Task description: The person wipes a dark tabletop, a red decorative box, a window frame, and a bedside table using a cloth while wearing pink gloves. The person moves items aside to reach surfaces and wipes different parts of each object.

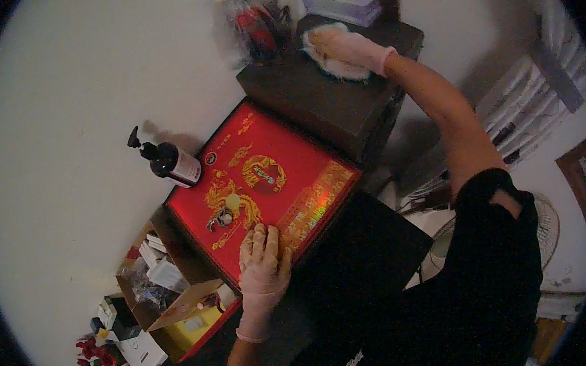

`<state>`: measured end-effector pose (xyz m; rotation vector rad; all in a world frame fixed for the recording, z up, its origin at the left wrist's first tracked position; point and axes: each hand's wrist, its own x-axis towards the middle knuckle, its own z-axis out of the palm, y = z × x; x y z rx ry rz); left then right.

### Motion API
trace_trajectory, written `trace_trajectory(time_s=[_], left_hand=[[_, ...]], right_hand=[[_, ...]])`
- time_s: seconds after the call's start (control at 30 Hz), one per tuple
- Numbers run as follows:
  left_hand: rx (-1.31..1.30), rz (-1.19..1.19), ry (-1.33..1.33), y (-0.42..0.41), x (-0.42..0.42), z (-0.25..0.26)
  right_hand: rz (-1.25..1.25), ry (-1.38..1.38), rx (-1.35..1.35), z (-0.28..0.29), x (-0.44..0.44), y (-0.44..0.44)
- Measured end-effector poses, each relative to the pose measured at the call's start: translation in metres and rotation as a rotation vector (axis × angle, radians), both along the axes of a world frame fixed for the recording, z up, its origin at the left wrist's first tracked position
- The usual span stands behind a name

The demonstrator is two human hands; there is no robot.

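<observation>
My right hand point(342, 50), in a thin pale glove, presses a white cloth point(349, 71) onto the dark top of a raised cabinet point(327, 97). Part of the cloth is bunched beneath the fingers. My left hand point(264, 262), gloved the same way, rests flat with its fingers on the near edge of a red box point(297, 175). Gold dragon designs and writing cover the box's lid. A small metallic item point(221, 218) and a round yellowish piece point(232, 202) lie on the lid.
A dark pump bottle point(175, 164) stands at the box's wall-side edge. Left of the box are an open cardboard box point(158, 276) of small packages and red flowers point(103, 358). On the cabinet, a plastic-wrapped item point(257, 28) and pale boxes point(340, 1) flank the cloth. A fan point(546, 225) stands at right.
</observation>
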<state>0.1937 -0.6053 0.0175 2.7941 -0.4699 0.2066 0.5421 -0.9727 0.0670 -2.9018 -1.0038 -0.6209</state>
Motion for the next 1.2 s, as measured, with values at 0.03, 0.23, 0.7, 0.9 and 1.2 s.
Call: trace_trajectory(time_s=[0.03,0.23,0.7,0.9,1.2], left_hand=[[0.01,0.015,0.007,0.0,-0.002,0.001],[-0.003,-0.006,0.021,0.0,0.001,0.005],[0.032,-0.018,-0.056,0.0,-0.001,-0.001],[0.012,-0.026,-0.082,0.003,-0.003,-0.008],[0.014,-0.025,-0.065,0.004,-0.002,-0.007]], right_hand=[[-0.116,0.21,0.112,0.011,0.009,0.022],[-0.249,0.022,-0.208,-0.021,0.121,0.014],[0.091,-0.279,-0.233,-0.038,0.021,0.035],[0.325,-0.29,-0.24,-0.016,-0.042,0.076],[0.432,-0.301,-0.267,-0.011,-0.034,0.135]])
